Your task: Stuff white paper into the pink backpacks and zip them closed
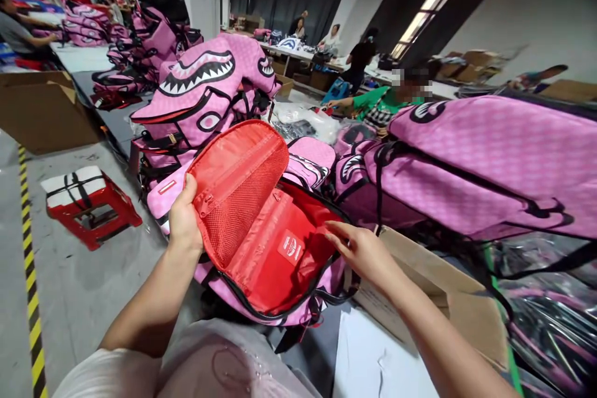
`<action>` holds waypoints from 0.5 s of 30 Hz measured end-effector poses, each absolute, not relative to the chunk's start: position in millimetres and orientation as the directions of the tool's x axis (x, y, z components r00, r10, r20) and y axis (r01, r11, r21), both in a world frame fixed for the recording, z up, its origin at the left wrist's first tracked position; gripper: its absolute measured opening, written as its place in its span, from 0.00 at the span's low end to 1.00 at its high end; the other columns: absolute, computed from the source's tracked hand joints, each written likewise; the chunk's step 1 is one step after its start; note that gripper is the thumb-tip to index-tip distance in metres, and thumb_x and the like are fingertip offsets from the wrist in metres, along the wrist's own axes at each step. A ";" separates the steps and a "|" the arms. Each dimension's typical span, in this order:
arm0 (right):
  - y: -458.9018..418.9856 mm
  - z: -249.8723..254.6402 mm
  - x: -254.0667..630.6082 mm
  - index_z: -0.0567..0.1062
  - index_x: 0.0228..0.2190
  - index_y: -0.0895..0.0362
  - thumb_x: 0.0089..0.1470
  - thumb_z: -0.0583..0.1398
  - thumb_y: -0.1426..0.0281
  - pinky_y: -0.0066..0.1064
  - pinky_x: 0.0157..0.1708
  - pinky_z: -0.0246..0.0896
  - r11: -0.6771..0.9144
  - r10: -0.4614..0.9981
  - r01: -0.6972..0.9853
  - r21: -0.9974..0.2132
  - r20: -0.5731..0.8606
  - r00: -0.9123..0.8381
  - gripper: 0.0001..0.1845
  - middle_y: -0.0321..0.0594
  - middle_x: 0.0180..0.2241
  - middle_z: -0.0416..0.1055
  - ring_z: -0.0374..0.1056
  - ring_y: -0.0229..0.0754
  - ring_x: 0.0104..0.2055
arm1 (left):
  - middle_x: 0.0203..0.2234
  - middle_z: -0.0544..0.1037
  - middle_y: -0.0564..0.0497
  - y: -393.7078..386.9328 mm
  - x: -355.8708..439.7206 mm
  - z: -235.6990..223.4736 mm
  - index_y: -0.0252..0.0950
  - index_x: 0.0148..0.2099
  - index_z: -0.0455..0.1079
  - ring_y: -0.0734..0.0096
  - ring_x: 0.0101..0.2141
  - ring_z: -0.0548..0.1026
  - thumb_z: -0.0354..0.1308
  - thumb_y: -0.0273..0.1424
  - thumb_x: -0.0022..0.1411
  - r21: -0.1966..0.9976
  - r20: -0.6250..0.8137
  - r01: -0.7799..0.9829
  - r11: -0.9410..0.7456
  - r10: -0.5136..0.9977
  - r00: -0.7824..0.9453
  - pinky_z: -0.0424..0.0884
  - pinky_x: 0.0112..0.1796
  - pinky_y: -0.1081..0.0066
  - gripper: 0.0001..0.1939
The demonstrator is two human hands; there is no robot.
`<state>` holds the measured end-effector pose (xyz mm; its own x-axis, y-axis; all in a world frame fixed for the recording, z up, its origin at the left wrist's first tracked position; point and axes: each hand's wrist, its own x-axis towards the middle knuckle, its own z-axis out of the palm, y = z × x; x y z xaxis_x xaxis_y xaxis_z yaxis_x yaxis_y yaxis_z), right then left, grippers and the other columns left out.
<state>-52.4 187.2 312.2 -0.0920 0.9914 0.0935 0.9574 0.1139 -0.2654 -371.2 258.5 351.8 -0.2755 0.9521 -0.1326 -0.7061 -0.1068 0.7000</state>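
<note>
A pink checked backpack (321, 280) lies unzipped in front of me, its red lining (265, 280) exposed. My left hand (184, 217) grips the left edge of its raised front panel (247, 174), thumb on the red mesh side and the other fingers hidden behind. Inside the main compartment, a white printed label (290, 247) shows on the lining. My right hand (359, 249) reaches over the right rim, with fingers stretched out against the red lining; its thumb is hidden. A black zipper runs around the opening.
Pink shark-mouth bags (200, 81) are piled behind, and larger ones (489, 161) stand at right. A cardboard box (420, 267) and white sheet (373, 354) lie near my right arm. A red stool (93, 205) stands on the floor at left. A person in green (373, 102) works across.
</note>
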 end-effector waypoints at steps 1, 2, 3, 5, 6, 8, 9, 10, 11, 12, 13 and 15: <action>194.1 310.4 -56.3 0.77 0.48 0.55 0.61 0.54 0.64 0.34 0.41 0.71 0.105 0.993 0.966 -0.237 0.069 -0.091 0.18 0.44 0.46 0.79 0.77 0.47 0.42 | 0.32 0.82 0.45 258.8 -370.4 350.8 0.33 0.40 0.77 0.64 0.45 0.80 0.56 0.35 0.67 0.688 -0.138 -0.719 -0.095 0.956 -0.259 0.75 0.50 0.66 0.12; 204.0 309.2 -62.0 0.77 0.48 0.55 0.61 0.55 0.65 0.33 0.41 0.70 0.099 0.995 0.972 -0.213 0.044 -0.092 0.17 0.44 0.47 0.78 0.77 0.47 0.43 | 0.33 0.82 0.46 259.0 -369.7 350.1 0.34 0.40 0.76 0.65 0.45 0.80 0.55 0.36 0.68 0.670 -0.149 -0.739 -0.075 0.961 -0.232 0.75 0.51 0.67 0.12; 216.8 308.2 -69.6 0.76 0.49 0.55 0.61 0.55 0.66 0.33 0.41 0.69 0.097 0.995 0.976 -0.195 0.022 -0.095 0.17 0.44 0.47 0.78 0.76 0.47 0.44 | 0.33 0.82 0.47 259.2 -369.2 349.6 0.34 0.40 0.76 0.66 0.46 0.80 0.55 0.36 0.68 0.653 -0.159 -0.756 -0.050 0.966 -0.202 0.74 0.51 0.67 0.12; 249.2 306.2 -88.6 0.74 0.51 0.56 0.61 0.55 0.68 0.32 0.43 0.67 0.096 0.995 0.982 -0.160 -0.015 -0.100 0.18 0.46 0.49 0.76 0.74 0.47 0.47 | 0.33 0.82 0.47 259.1 -369.1 348.9 0.35 0.41 0.76 0.66 0.45 0.80 0.54 0.36 0.68 0.649 -0.171 -0.760 -0.031 0.968 -0.186 0.74 0.51 0.68 0.12; 267.1 304.6 -98.9 0.73 0.52 0.56 0.62 0.55 0.67 0.32 0.44 0.66 0.086 0.995 0.987 -0.138 -0.034 -0.091 0.18 0.47 0.50 0.76 0.74 0.47 0.48 | 0.33 0.82 0.47 258.9 -369.7 348.4 0.35 0.41 0.76 0.66 0.45 0.80 0.53 0.37 0.69 0.651 -0.181 -0.759 -0.018 0.967 -0.178 0.75 0.51 0.67 0.13; 301.2 299.4 -117.8 0.72 0.53 0.57 0.63 0.55 0.66 0.32 0.42 0.66 0.044 0.996 0.995 -0.088 -0.070 -0.051 0.18 0.49 0.49 0.75 0.73 0.48 0.48 | 0.34 0.82 0.47 258.8 -371.9 346.5 0.36 0.41 0.76 0.65 0.45 0.80 0.52 0.37 0.69 0.658 -0.198 -0.753 0.002 0.965 -0.170 0.75 0.50 0.67 0.14; 315.5 295.7 -125.3 0.72 0.52 0.58 0.64 0.55 0.64 0.32 0.41 0.65 0.022 0.996 0.997 -0.070 -0.087 -0.028 0.18 0.50 0.48 0.75 0.73 0.48 0.48 | 0.34 0.82 0.47 258.9 -373.4 345.2 0.36 0.41 0.76 0.65 0.46 0.80 0.52 0.38 0.69 0.659 -0.207 -0.752 0.008 0.963 -0.171 0.75 0.50 0.67 0.14; 327.1 291.5 -131.2 0.71 0.52 0.58 0.64 0.55 0.62 0.32 0.40 0.65 0.009 0.995 0.998 -0.063 -0.101 -0.016 0.19 0.51 0.47 0.75 0.73 0.48 0.47 | 0.34 0.83 0.47 259.2 -375.1 343.7 0.36 0.42 0.76 0.65 0.46 0.80 0.53 0.38 0.69 0.656 -0.217 -0.755 0.010 0.960 -0.177 0.75 0.50 0.66 0.14; 335.7 286.8 -135.3 0.70 0.52 0.58 0.64 0.56 0.61 0.32 0.39 0.65 0.004 0.994 0.998 -0.064 -0.113 -0.011 0.20 0.51 0.47 0.76 0.73 0.49 0.47 | 0.34 0.83 0.47 259.5 -376.6 342.1 0.36 0.42 0.76 0.65 0.46 0.80 0.53 0.37 0.68 0.647 -0.232 -0.762 0.014 0.956 -0.180 0.76 0.50 0.67 0.13; 341.2 282.0 -137.9 0.70 0.52 0.59 0.63 0.57 0.60 0.32 0.39 0.65 0.005 0.992 0.998 -0.068 -0.123 -0.013 0.20 0.51 0.46 0.76 0.73 0.49 0.46 | 0.34 0.83 0.48 259.9 -377.9 340.7 0.36 0.42 0.77 0.64 0.46 0.80 0.53 0.37 0.68 0.634 -0.249 -0.773 0.020 0.952 -0.179 0.76 0.50 0.66 0.13; 344.1 277.3 -139.1 0.69 0.52 0.59 0.62 0.58 0.60 0.32 0.38 0.65 0.008 0.991 0.998 -0.070 -0.133 -0.017 0.21 0.51 0.46 0.76 0.73 0.49 0.46 | 0.34 0.83 0.48 260.3 -378.9 339.4 0.36 0.41 0.77 0.64 0.46 0.80 0.53 0.37 0.69 0.615 -0.267 -0.788 0.030 0.948 -0.172 0.76 0.51 0.66 0.13; 344.0 269.6 -139.6 0.68 0.52 0.59 0.62 0.59 0.62 0.32 0.37 0.64 0.019 0.990 0.997 -0.070 -0.140 -0.029 0.21 0.50 0.45 0.77 0.74 0.49 0.44 | 0.35 0.83 0.47 261.0 -379.7 337.2 0.36 0.41 0.77 0.63 0.47 0.80 0.52 0.38 0.69 0.572 -0.294 -0.818 0.058 0.946 -0.138 0.76 0.51 0.65 0.14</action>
<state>-139.6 344.0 269.6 -0.0285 0.9898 -0.1397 0.9974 0.0189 -0.0697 -379.7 261.0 337.2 -0.1383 0.9459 -0.2935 -0.8183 0.0578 0.5719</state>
